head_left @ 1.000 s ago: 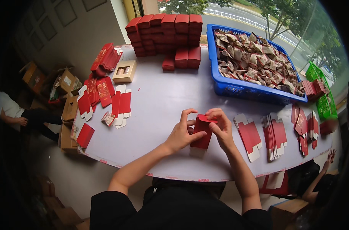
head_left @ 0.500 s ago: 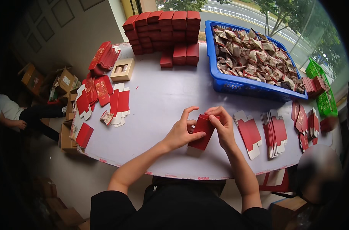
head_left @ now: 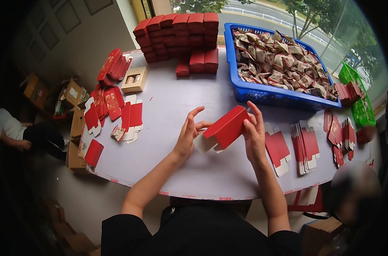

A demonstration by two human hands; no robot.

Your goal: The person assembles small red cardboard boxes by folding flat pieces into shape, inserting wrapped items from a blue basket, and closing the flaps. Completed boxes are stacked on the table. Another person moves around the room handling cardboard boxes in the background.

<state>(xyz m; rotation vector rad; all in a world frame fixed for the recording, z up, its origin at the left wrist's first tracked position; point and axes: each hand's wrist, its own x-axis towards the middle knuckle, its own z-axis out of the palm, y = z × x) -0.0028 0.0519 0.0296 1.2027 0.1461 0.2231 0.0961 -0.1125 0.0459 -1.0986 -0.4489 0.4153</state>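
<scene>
Both hands pinch a half-folded red box above the desk, near its front edge.

The left hand (head_left: 189, 135) has its grip pressed on the white end flaps, some fingers spread free; the right hand (head_left: 254, 133) clamps the far end of the red box (head_left: 225, 129), which is held tilted in the air. The flaps look unlocked, though the view is poor there, so a loose pinch could let the carton spring flat or crease. Flat red blanks (head_left: 304, 144) lie just right of the hands, easy to brush off the desk (head_left: 172, 102); open room lies between the hands and the blue basket (head_left: 262, 94).
</scene>
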